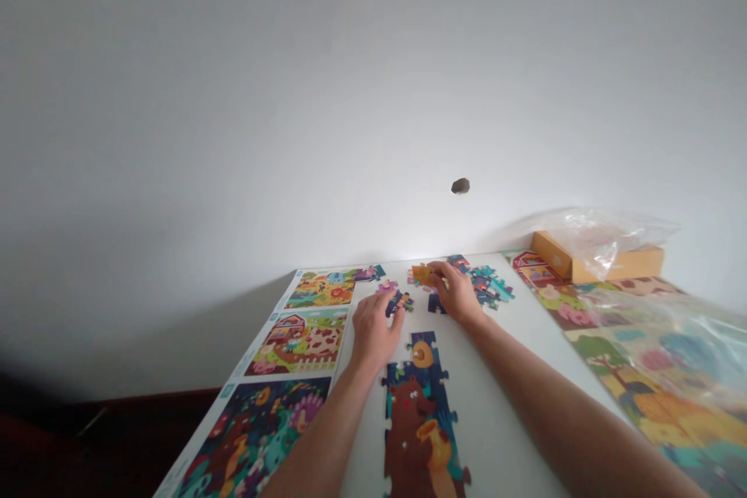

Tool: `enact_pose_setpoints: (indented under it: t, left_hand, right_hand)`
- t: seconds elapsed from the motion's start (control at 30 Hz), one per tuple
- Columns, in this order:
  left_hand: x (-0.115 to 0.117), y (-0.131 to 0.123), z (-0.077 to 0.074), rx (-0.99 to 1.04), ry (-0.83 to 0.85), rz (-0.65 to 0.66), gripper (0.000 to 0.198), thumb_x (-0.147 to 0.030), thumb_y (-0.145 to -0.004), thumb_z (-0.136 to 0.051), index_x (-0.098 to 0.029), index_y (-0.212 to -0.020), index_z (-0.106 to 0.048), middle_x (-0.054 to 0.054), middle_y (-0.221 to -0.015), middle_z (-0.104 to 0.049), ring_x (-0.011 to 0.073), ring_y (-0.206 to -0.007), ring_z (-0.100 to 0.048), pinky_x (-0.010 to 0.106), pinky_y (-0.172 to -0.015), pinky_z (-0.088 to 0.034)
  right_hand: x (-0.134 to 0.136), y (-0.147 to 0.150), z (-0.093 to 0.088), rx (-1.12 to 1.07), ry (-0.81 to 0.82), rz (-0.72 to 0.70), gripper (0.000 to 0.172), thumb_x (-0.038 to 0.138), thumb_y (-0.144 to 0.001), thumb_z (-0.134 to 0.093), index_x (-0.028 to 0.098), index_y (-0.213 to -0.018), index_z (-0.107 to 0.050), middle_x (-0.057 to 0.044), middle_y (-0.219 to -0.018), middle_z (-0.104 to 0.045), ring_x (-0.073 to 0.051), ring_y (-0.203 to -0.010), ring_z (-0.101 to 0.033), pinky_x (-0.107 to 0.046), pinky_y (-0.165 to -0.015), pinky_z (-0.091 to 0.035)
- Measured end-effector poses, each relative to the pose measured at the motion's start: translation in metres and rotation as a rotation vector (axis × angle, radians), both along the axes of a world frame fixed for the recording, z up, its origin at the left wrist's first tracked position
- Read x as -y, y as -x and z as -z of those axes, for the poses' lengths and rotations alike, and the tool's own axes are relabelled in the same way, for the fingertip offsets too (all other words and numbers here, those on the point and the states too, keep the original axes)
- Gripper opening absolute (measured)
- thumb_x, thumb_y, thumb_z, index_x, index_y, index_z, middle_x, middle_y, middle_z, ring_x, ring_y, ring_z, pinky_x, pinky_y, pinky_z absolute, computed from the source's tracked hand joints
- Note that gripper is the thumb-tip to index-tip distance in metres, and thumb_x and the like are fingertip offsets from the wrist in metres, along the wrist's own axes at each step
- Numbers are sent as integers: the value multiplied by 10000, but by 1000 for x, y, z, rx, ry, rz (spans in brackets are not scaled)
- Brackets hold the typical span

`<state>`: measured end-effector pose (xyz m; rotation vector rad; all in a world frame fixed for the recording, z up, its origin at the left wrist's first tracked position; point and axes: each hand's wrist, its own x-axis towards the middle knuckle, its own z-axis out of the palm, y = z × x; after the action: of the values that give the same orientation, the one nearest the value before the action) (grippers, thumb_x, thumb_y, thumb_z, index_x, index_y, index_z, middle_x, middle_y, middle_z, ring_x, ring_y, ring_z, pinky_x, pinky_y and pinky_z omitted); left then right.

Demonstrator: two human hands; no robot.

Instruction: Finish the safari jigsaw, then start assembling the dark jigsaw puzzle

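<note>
My right hand (456, 294) pinches an orange-yellow puzzle piece (421, 274) near the far edge of the table. My left hand (373, 324) rests beside a small cluster of dark, colourful puzzle pieces (400, 302), its thumb and fingers apart around the cluster's near side. Whether its fingertips touch the pieces is hard to see. Between my forearms lies a joined strip of puzzle (412, 420) showing a brown bear with a honey pot. A dark blue piece (435, 303) sits just under my right hand.
Loose teal and dark pieces (490, 286) lie right of my right hand, and purple ones (369, 273) at the far left. Picture sheets (300, 342) line the left side. At right, an orange box (633, 264) and clear plastic bag (607, 237) stand against the wall (373, 93).
</note>
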<state>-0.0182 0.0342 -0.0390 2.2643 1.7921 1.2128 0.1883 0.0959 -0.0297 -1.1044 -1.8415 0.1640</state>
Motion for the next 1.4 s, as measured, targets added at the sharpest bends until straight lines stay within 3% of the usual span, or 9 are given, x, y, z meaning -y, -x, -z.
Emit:
enact_pose_setpoints:
  t: [0.13, 0.27, 0.4, 0.53, 0.7, 0.97, 1.1, 1.2, 1.4]
  left_hand:
    - [0, 0, -3, 150, 21, 114, 530, -302, -919, -602, -245, -1435, -493, 44, -1044, -770, 227, -1078, -667, 426, -1021, -503]
    - [-2, 1, -3, 281, 27, 133, 320, -343, -935, -572, -207, -1206, -673, 90, -1143, -739, 216, -1065, -687, 386, -995, -538]
    - [-1, 3, -5, 352, 52, 46, 280, -311, -911, -560, -186, -1104, -718, 107, -1139, -730, 231, -1037, -691, 405, -975, -550]
    - [1, 6, -8, 392, 72, -10, 285, -281, -873, -567, -199, -1110, -703, 86, -1149, -727, 244, -1078, -666, 419, -989, -534]
    - [-2, 9, -1, 452, 57, 7, 299, -316, -901, -545, -205, -1148, -672, 91, -1183, -715, 237, -1126, -653, 407, -1019, -511]
    - [-5, 5, 0, 570, 91, 66, 435, -326, -899, -581, -206, -1317, -583, 93, -1138, -738, 206, -979, -719, 318, -870, -564]
    - [-6, 6, 2, 535, 110, 81, 463, -347, -916, -574, -185, -1349, -557, 97, -1046, -755, 211, -945, -725, 325, -843, -569]
    - [-7, 7, 4, 425, 59, 48, 420, -328, -923, -564, -189, -1319, -585, 105, -1098, -748, 215, -1009, -709, 360, -923, -547]
    - [0, -1, -1, 27, 98, -154, 178, -203, -853, -635, -254, -964, -765, 52, -1095, -765, 283, -1107, -651, 516, -1034, -454]
  right_hand:
    - [8, 9, -3, 60, -64, -197, 237, 310, -1014, -465, 249, -1072, -686, -72, -1035, -733, -215, -1069, -645, -341, -958, -501]
    - [10, 15, -4, 171, -58, -323, 239, 332, -1024, -475, 238, -1066, -690, -77, -983, -733, -198, -981, -658, -318, -911, -496]
    - [6, 13, -3, 314, -48, -323, 213, 242, -1008, -486, 227, -1044, -696, -78, -986, -738, -207, -964, -644, -343, -918, -432]
    - [5, 8, -2, 365, 4, -185, 256, 145, -970, -477, 237, -987, -715, -58, -995, -745, -208, -988, -625, -375, -961, -356]
    - [8, 6, -1, 444, 92, -172, 275, 80, -811, -538, 249, -911, -731, -35, -1079, -736, -223, -1051, -598, -421, -1017, -291]
    - [15, 12, -9, 244, 36, -251, 424, 307, -907, -591, 242, -1326, -563, -54, -1073, -743, -245, -1045, -613, -447, -1039, -305]
    - [16, 18, -7, 242, 25, -313, 269, 360, -946, -590, 230, -1176, -641, -49, -949, -739, -220, -974, -619, -405, -1004, -336]
    - [14, 18, -5, 222, 28, -227, 173, 320, -973, -535, 210, -961, -669, -46, -867, -706, -195, -886, -608, -374, -971, -350]
    - [10, 13, -4, 236, 220, 192, 190, 268, -952, -511, 204, -875, -672, -77, -910, -703, -247, -967, -578, -425, -964, -330]
